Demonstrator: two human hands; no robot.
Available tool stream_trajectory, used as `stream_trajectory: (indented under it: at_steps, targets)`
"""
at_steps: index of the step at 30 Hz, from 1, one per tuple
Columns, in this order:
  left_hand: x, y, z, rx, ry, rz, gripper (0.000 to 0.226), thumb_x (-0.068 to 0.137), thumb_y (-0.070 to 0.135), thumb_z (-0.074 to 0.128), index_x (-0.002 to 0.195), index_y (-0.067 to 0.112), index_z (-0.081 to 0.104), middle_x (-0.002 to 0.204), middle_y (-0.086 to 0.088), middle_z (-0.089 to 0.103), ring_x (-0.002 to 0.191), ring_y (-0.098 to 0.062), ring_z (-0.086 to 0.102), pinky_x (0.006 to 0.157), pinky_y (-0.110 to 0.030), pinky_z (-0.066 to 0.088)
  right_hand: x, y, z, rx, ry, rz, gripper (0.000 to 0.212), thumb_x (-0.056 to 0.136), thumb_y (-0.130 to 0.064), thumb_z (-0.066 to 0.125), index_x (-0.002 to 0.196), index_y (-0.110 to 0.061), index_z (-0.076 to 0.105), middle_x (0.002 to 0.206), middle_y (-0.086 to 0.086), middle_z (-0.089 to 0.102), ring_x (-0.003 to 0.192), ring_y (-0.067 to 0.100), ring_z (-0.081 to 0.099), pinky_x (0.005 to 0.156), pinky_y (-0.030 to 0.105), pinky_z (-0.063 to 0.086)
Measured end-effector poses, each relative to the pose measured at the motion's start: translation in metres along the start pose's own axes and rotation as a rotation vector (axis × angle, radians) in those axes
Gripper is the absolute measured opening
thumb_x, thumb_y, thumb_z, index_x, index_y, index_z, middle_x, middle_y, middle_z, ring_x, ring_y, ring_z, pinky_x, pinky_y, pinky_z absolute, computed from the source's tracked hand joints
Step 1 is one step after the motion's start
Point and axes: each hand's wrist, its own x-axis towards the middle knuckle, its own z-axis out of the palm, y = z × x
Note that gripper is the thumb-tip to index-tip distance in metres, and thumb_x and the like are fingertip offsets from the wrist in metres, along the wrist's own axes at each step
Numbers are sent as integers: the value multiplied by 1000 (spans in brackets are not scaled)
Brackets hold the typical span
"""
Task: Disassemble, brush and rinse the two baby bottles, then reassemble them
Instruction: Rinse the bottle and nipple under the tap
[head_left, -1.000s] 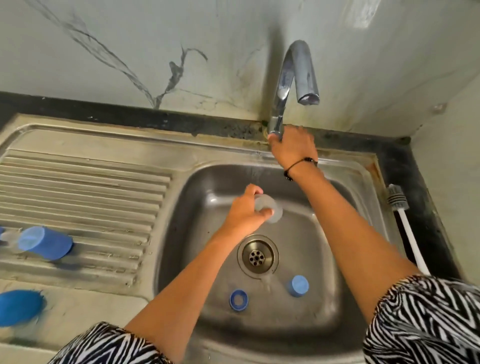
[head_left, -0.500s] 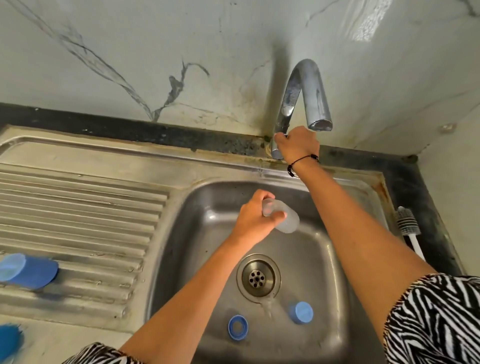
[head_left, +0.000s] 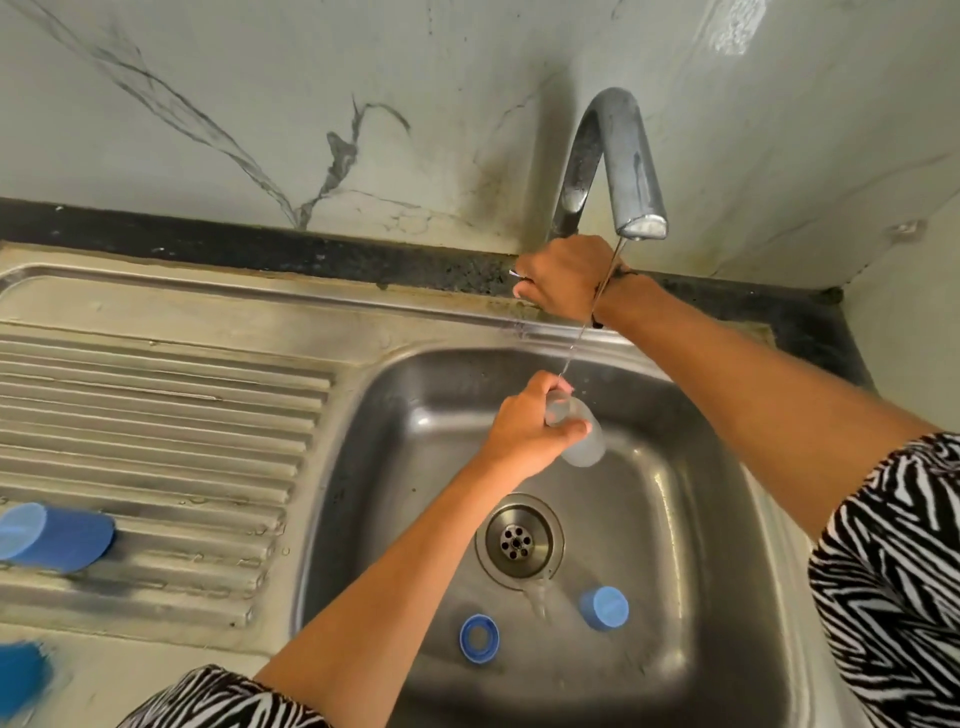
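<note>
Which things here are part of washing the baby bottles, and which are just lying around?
In use: clear bottle in left hand, tap worked by right hand, blue ring and blue cap in sink.
Lying about: blue cover on the drainboard.

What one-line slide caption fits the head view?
Left hand holds a clear bottle under the tap's thin stream while the right hand grips the tap base.

Clear bottle (head_left: 581, 435) tilted under thin stream; blue ring (head_left: 479, 637), cap (head_left: 604, 608) in sink (head_left: 691, 499).
</note>
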Motion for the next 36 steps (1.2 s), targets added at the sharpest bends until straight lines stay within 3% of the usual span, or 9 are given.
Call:
stream_trajectory:
  at_steps: [6, 11, 16, 20, 24, 27, 31, 34, 36]
  targets:
    - [8, -1, 2, -85, 39, -13, 38, 88, 24, 63, 123, 14, 50, 109, 5, 52, 98, -10, 50, 72, -16, 38, 6, -9, 0, -135, -85, -112, 34, 97, -35, 38, 99, -10, 61, 93, 13, 64, 88, 31, 59, 60, 29, 31]
    - [21, 7, 3, -318, 90, -93, 12, 89, 22, 61, 98, 18, 54, 99, -4, 58, 89, -20, 56, 72, -33, 46, -1, 9, 14, 674, 14, 107, 26, 92, -32, 55, 74, -13, 56, 65, 1, 54, 74, 27, 53, 69, 33, 42]
    - [37, 22, -1, -633, 243, -198, 17, 90, 8, 55, 77, 17, 50, 76, -3, 55, 74, -18, 52, 73, -34, 44, -71, -12, 52, 1131, 273, 352, 13, 93, -10, 53, 99, -5, 63, 93, 9, 63, 86, 22, 57, 87, 45, 48]
    - [39, 21, -2, -743, 344, -233, 11, 89, 4, 57, 82, 12, 58, 74, -3, 60, 67, -15, 55, 57, -24, 47, -113, -53, 79, 1055, 158, 347, 65, 85, -21, 68, 142, -17, 37, 138, 4, 46, 122, 15, 42, 104, 29, 35]
    - [33, 23, -6, -953, 344, -282, 14, 84, -3, 63, 96, 4, 60, 78, -6, 63, 70, -13, 60, 54, -17, 52, -106, -68, 80, 877, 85, 491, 84, 79, -32, 71, 145, -25, 21, 135, 8, 48, 112, 32, 56, 87, 36, 46]
    - [28, 17, -14, -1033, 312, -253, 11, 84, -5, 60, 90, 4, 61, 77, -7, 66, 71, -15, 63, 62, -21, 56, -102, -62, 68, 1227, -23, 507, 80, 72, -30, 78, 135, -36, 29, 125, -1, 51, 85, 25, 66, 66, 34, 58]
    - [29, 9, -25, -1098, 232, -287, 18, 91, 10, 58, 106, 2, 59, 95, -13, 63, 81, -20, 61, 81, -37, 52, -104, -50, 63, 1735, -34, 480, 53, 83, -22, 70, 130, -25, 45, 126, 2, 49, 85, 17, 63, 52, 28, 57]
    - [30, 26, -19, -829, 169, -455, 32, 91, 33, 60, 111, 7, 56, 98, -11, 63, 83, -22, 62, 64, -36, 52, -98, -55, 61, 1462, 70, 569, 55, 89, -29, 62, 138, -18, 41, 122, 9, 58, 82, 19, 66, 62, 27, 57]
    - [29, 37, -9, -667, 139, -508, 44, 86, 42, 64, 116, 11, 54, 110, -11, 62, 97, -26, 61, 64, -35, 52, -93, -59, 62, 1096, 112, 563, 58, 91, -25, 57, 143, -15, 32, 127, 14, 54, 105, 31, 60, 84, 33, 49]
